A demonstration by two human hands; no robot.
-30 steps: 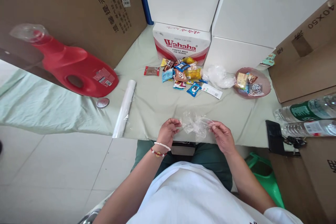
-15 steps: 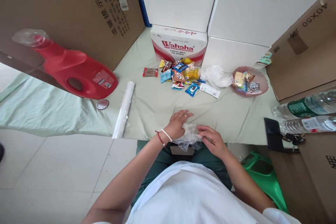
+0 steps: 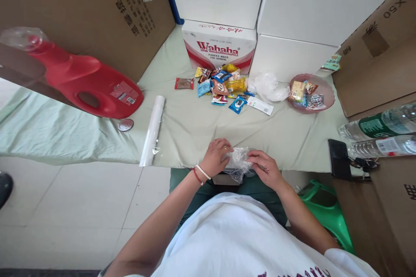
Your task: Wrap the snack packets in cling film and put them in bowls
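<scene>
A crumpled clear plastic bag [image 3: 238,160] sits at the near edge of the pale green cloth [image 3: 195,130], bunched between both my hands. My left hand [image 3: 216,157], with bead bracelets on the wrist, has its fingers curled on the bag's left side. On the bag's right side my right hand [image 3: 264,166] pinches the plastic. Farther back on the cloth lies a pile of small snack packets [image 3: 221,86].
A roll of clear film [image 3: 153,130] lies left of my hands. A red detergent jug [image 3: 81,86] and its cap [image 3: 125,124] are at the left. A pink bowl of snacks [image 3: 312,94], another plastic bag [image 3: 268,86], boxes [image 3: 219,47], water bottles [image 3: 378,132] and a phone [image 3: 338,160] surround the cloth.
The bag was stretched out between my hands a second ago. My hands have come together and scrunched it into a small bundle at the cloth's near edge.
</scene>
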